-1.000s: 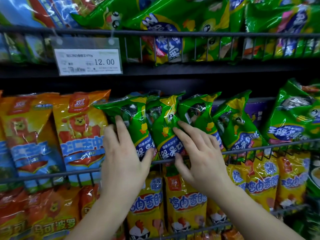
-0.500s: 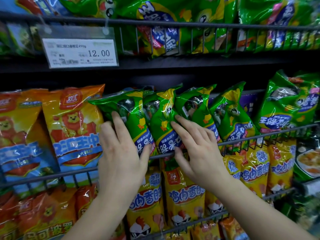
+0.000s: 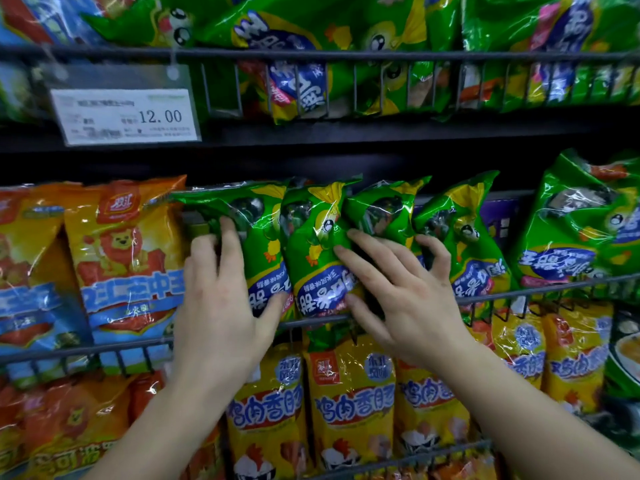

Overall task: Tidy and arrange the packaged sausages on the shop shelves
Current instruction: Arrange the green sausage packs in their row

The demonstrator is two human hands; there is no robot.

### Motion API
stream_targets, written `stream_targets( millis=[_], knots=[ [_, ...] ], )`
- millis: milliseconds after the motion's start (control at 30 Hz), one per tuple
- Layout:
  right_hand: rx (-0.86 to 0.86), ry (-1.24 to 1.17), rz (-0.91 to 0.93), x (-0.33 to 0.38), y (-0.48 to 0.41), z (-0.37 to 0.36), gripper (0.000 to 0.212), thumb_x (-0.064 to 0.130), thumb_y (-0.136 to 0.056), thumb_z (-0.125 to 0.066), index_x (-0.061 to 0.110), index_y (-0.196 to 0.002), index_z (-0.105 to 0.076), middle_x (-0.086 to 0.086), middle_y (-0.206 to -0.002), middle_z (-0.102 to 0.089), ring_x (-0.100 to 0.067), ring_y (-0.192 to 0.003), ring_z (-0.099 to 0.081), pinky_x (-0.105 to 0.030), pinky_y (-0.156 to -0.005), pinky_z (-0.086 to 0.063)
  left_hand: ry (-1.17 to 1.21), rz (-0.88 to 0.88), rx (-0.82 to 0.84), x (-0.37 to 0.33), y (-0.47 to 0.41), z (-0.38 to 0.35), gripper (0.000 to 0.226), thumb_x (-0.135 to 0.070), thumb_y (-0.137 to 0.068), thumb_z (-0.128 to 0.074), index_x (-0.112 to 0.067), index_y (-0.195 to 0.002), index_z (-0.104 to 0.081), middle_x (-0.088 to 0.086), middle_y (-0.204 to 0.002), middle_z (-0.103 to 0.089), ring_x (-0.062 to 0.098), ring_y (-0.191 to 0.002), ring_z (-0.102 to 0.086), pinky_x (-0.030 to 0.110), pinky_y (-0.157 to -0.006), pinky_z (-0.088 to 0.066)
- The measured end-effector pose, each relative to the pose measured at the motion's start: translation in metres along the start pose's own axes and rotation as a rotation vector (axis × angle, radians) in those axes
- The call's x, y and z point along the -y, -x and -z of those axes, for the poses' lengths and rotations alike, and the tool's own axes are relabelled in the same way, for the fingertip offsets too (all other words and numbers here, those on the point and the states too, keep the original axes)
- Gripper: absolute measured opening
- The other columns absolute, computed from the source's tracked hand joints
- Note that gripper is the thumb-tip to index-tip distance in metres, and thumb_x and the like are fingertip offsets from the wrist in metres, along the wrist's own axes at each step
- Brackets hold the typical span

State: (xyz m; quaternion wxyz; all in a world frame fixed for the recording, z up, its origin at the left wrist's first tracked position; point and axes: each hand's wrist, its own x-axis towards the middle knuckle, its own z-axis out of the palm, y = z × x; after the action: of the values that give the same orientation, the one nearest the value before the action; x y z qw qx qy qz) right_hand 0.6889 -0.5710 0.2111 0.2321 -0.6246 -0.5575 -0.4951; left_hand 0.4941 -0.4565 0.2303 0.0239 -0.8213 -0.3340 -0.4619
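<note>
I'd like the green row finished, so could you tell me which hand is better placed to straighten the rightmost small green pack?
Probably the right hand: its fingertips already lie against that green pack, while the left hand sits at the row's far end.

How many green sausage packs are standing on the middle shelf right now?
5 visible: one under the left hand at, one between the hands, one behind the right hand at, one right of it, one far right. More may sit behind.
</note>
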Motion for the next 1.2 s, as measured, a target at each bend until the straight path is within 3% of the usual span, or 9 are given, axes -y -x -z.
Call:
stream_targets(
  millis=[200,367,500,633,767,900,1067,1133,1200],
  knots=[
    [0.013,0.029,-0.001,-0.028,-0.002,0.002,0.051,0.052,-0.096,-0.048,0.030,-0.142,-0.053,0.001,-0.146,-0.051,-0.020,-0.128,-0.050,-0.054,-0.114,-0.021,-0.028,-0.035,-0.006,-0.013,-0.006,-0.004,0.103,-0.044,-0.078,-0.075,-0.010,-0.156,-0.018,0.007,-0.135,-0.035,0.030,-0.127,-0.041,0.037,-0.067,-0.051],
    [0.004,0.039,-0.018,-0.049,0.000,0.008,0.060,0.060,-0.090,-0.054,0.027,-0.139,-0.057,-0.003,-0.140,-0.056,-0.025,-0.123,-0.055,-0.061,-0.116,-0.021,-0.099,-0.138,-0.006,-0.030,-0.018,-0.004,0.099,-0.047,-0.076,-0.073,-0.012,-0.154,-0.023,0.005,-0.132,-0.038,0.022,-0.115,-0.039,0.021,-0.050,-0.033],
    [0.015,0.030,-0.013,-0.058,0.000,0.011,0.063,0.064,-0.089,-0.053,0.024,-0.139,-0.057,-0.005,-0.137,-0.057,-0.028,-0.120,-0.057,-0.063,-0.116,-0.020,-0.130,-0.159,0.018,-0.036,-0.023,-0.005,0.098,-0.050,-0.078,-0.069,-0.017,-0.155,-0.018,0.003,-0.136,-0.036,0.024,-0.118,-0.042,0.028,-0.051,-0.042],
    [0.018,0.018,-0.014,-0.060,0.000,0.010,0.064,0.063,-0.088,-0.055,0.023,-0.138,-0.057,-0.006,-0.136,-0.058,-0.029,-0.118,-0.057,-0.063,-0.116,-0.020,-0.097,-0.144,0.032,-0.033,-0.020,-0.008,0.096,-0.054,-0.079,-0.062,-0.024,-0.156,-0.015,0.000,-0.140,-0.033,0.025,-0.122,-0.039,0.021,-0.047,-0.034],
    [0.012,0.008,-0.021,-0.057,0.001,0.010,0.064,0.060,-0.087,-0.056,0.021,-0.138,-0.057,-0.007,-0.135,-0.058,-0.030,-0.118,-0.057,-0.063,-0.117,-0.018,0.106,-0.089,0.100,-0.025,-0.010,-0.012,0.096,-0.056,-0.081,-0.059,-0.045,-0.154,0.001,-0.006,-0.144,-0.021,0.026,-0.116,-0.045,0.026,-0.058,-0.042],
    [-0.013,-0.024,-0.039,-0.052,0.001,0.010,0.059,0.052,-0.087,-0.059,0.020,-0.136,-0.059,-0.006,-0.132,-0.059,-0.029,-0.119,-0.057,-0.063,-0.117,-0.018,0.296,0.019,0.141,-0.023,-0.003,-0.012,0.096,-0.050,-0.085,-0.064,-0.064,-0.143,0.011,0.000,-0.140,-0.025,0.006,-0.079,-0.049,0.025,-0.077,-0.041],
    [-0.082,-0.060,-0.079,-0.041,0.001,0.008,0.048,0.042,-0.086,-0.062,0.017,-0.127,-0.065,-0.005,-0.124,-0.064,-0.028,-0.116,-0.060,-0.062,-0.116,-0.021,0.473,0.043,0.110,-0.021,-0.004,-0.010,0.096,-0.034,-0.087,-0.073,-0.060,-0.148,-0.004,-0.017,-0.128,-0.033,-0.022,-0.088,-0.046,-0.005,-0.072,-0.033],
    [-0.108,-0.071,-0.094,-0.037,-0.001,0.008,0.045,0.039,-0.086,-0.062,0.016,-0.124,-0.067,-0.005,-0.121,-0.065,-0.028,-0.115,-0.061,-0.062,-0.115,-0.022,0.502,0.028,0.071,-0.017,-0.006,-0.010,0.096,-0.029,-0.086,-0.075,-0.056,-0.150,-0.008,-0.019,-0.131,-0.033,-0.043,-0.093,-0.025,-0.012,-0.074,-0.024],
    [-0.128,-0.079,-0.108,-0.035,-0.001,0.009,0.042,0.036,-0.086,-0.063,0.015,-0.122,-0.069,-0.005,-0.119,-0.067,-0.029,-0.114,-0.061,-0.062,-0.115,-0.024,0.515,0.029,0.035,-0.015,-0.009,-0.010,0.096,-0.029,-0.085,-0.076,-0.059,-0.148,-0.010,-0.023,-0.133,-0.031,-0.045,-0.097,-0.017,-0.013,-0.077,-0.020]
  ],
)
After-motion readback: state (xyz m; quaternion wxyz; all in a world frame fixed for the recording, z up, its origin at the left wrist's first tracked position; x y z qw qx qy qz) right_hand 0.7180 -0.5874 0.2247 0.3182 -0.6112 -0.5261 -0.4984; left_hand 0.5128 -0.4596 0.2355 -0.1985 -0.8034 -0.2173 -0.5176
